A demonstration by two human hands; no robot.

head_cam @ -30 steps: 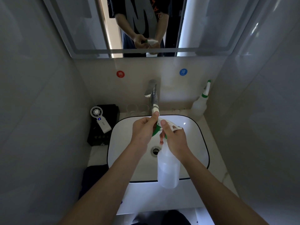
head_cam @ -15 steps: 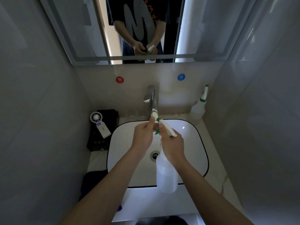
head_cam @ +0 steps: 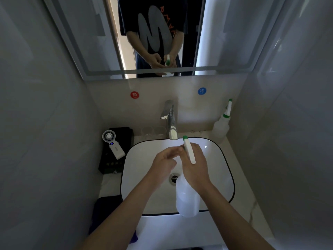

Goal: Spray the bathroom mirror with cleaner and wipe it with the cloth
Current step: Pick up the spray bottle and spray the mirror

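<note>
Barely started: bottle in hand, mirror unsprayed.
Right hand (head_cam: 196,168) grips the spray bottle (head_cam: 187,199) by its neck over the sink (head_cam: 142,159); left hand (head_cam: 164,164) sits loosely curled beside the nozzle (head_cam: 185,138), holding nothing. Mirror (head_cam: 234,33) looks dry; cloth (head_cam: 106,212) lies untouched left of the sink.

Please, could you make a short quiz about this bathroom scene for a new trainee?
1. True or false: the right hand holds the spray bottle above the sink.
2. Where does the second spray bottle stand? A) back right corner of the counter; B) inside the sink; C) on the floor.
3. Fill in: the dark cloth lies on the counter to the ___ of the sink.
Key: 1 true; 2 A; 3 left.
</note>
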